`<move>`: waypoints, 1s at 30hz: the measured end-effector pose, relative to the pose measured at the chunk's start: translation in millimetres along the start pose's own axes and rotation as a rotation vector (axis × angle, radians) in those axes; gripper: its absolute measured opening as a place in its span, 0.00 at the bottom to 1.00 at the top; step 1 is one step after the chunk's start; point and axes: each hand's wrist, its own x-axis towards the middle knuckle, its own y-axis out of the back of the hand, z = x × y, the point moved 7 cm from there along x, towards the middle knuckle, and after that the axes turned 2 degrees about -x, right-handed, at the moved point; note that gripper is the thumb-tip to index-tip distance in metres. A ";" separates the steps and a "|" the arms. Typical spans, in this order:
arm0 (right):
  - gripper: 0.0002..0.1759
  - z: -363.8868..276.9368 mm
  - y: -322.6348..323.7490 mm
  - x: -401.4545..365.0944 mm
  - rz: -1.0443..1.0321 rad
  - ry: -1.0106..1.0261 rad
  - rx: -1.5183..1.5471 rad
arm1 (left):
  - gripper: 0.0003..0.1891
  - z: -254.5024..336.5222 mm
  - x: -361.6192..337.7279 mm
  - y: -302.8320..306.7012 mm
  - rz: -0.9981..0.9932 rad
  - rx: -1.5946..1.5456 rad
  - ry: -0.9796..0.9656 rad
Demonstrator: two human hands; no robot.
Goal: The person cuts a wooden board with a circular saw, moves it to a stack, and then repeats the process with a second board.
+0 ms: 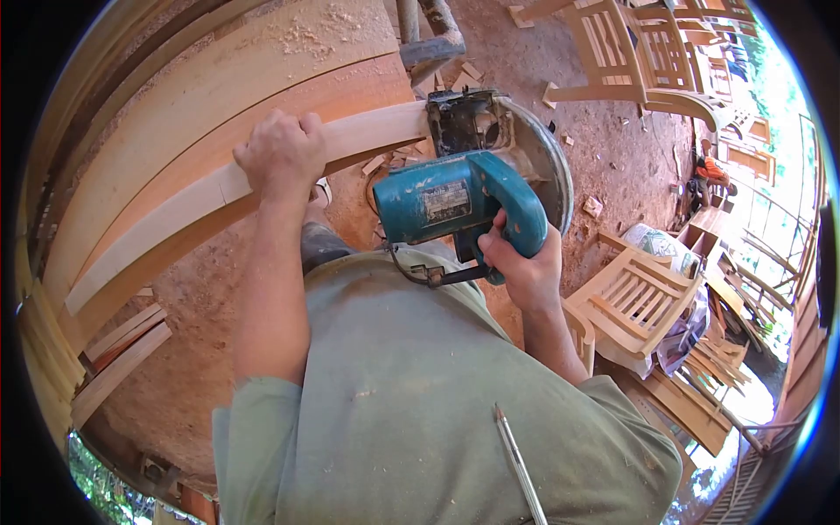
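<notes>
My left hand [282, 150] is wrapped over a long, slightly curved wooden board [166, 210], fingers curled over its far side. A pencil-like line crosses the board's top just left of that hand. My right hand [529, 262] grips the rear handle of a teal circular saw [429, 201]. The saw's dark base sits at the board's right end, and its round guard faces away to the right. Where the blade meets the wood is hidden. A cord runs from the saw's handle toward my shirt.
A wide plank workbench [236, 70] with sawdust lies beyond the board. Slatted wooden chairs [604, 52] stand at the upper right, and another slatted chair [630, 297] is at the right. Offcuts [122, 359] lie at lower left. A pencil [519, 464] shows against my shirt.
</notes>
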 end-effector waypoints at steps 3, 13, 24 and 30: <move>0.12 1.5 0.9 0.0 0.017 0.000 -0.017 | 0.21 -2.0 1.0 -2.1 0.015 0.007 0.010; 0.15 0.5 1.0 0.7 -0.015 0.014 -0.005 | 0.19 1.8 -2.6 3.1 0.038 0.002 -0.020; 0.15 -3.5 0.2 -0.3 -0.016 0.023 -0.057 | 0.19 3.8 -6.5 7.3 0.057 0.002 -0.037; 0.15 -3.6 -0.2 0.0 -0.019 0.035 -0.028 | 0.18 4.6 -7.1 8.0 0.047 -0.001 -0.054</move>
